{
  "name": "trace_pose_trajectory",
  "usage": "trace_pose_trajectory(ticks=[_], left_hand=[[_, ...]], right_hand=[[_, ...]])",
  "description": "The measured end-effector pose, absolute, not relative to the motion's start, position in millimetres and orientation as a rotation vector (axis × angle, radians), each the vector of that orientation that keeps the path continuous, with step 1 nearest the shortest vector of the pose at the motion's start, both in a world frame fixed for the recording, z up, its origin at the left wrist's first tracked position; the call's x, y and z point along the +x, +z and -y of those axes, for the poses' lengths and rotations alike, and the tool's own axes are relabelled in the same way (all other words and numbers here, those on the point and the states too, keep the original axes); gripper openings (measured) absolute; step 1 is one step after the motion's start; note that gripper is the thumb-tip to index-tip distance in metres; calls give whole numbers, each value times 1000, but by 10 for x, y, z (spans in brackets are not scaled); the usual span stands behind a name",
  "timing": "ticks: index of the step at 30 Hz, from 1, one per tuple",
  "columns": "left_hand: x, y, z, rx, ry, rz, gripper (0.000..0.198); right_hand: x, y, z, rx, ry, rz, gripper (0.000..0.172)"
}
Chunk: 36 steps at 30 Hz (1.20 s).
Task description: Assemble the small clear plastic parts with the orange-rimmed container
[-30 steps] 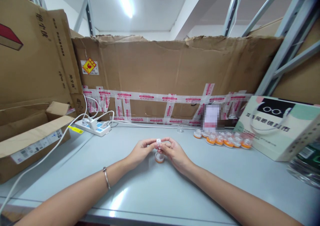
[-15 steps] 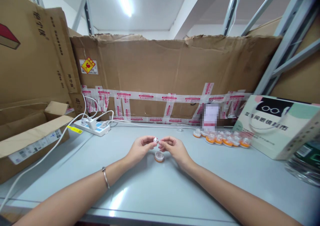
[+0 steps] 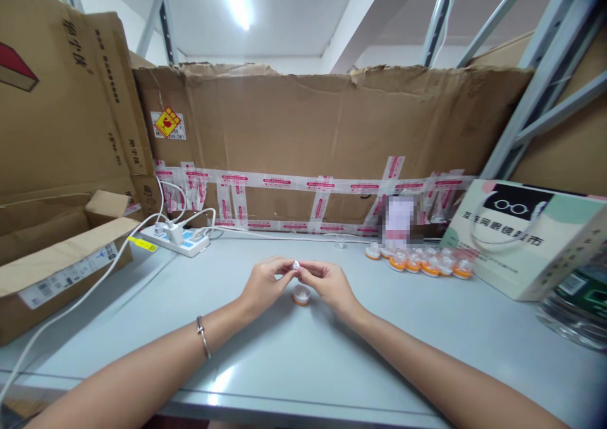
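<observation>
- The fingers [image 3: 283, 267] of the left hand [image 3: 262, 285] and those of the right hand [image 3: 328, 283] meet at the centre of the frame. Both sets of tips are pinched on a small white piece [image 3: 296, 265], which is held just above the table [image 3: 303, 359]. Any marking on it is too small to read.
- A round orange cap [image 3: 301, 296] sits on the table right under the pinched piece, between the two hands.
- A thin metal bracelet [image 3: 203, 338] circles the left wrist.
- At right of centre, a row of orange caps [image 3: 420, 263] lies against the back of the table. A blurred patch sits just behind the row.
- A small clear piece [image 3: 339, 244] stands alone between the hands and the back wall.
- At left of centre lies a white power strip [image 3: 176, 239] with plugs in it. Its white cable [image 3: 80, 299] runs toward the lower left corner.
- A cardboard wall [image 3: 332, 132] spans the back, crossed by clear tape [image 3: 277, 182] with red print too small to read. At its upper left is a yellow diamond sticker [image 3: 167, 122] over a white label, its text illegible.
- At right stands a pale box [image 3: 526, 239] showing a pair of glasses above a line of Chinese characters.
- At left, an open carton [image 3: 57, 271] carries a white printed label. Tall cardboard [image 3: 61, 94] behind it bears dark Chinese characters.
</observation>
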State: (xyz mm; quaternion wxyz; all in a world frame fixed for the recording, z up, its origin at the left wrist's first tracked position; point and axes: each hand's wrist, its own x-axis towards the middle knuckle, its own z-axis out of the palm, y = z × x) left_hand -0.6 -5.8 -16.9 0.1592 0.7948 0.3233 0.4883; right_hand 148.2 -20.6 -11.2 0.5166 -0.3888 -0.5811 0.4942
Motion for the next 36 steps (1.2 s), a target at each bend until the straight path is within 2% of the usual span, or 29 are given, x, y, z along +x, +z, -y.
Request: trace_pose_trajectory(ticks=[9,21,28,36], left_hand=[[20,-207,24,2571,1405,-926,13],[29,-198,23,2793,1516,-842,14],[-7,-223,-9,2815,1449,-768,17],[2,-218,31,2908,1437,-745,17]], right_hand=[[1438,-97,222,-1027,1061,1349,23],[1426,-177,209,-1046,1012,1319,24],[1513,-86,193,-1029,1129,1340,28],[1517,-61,231,-1100,892,1489,21]])
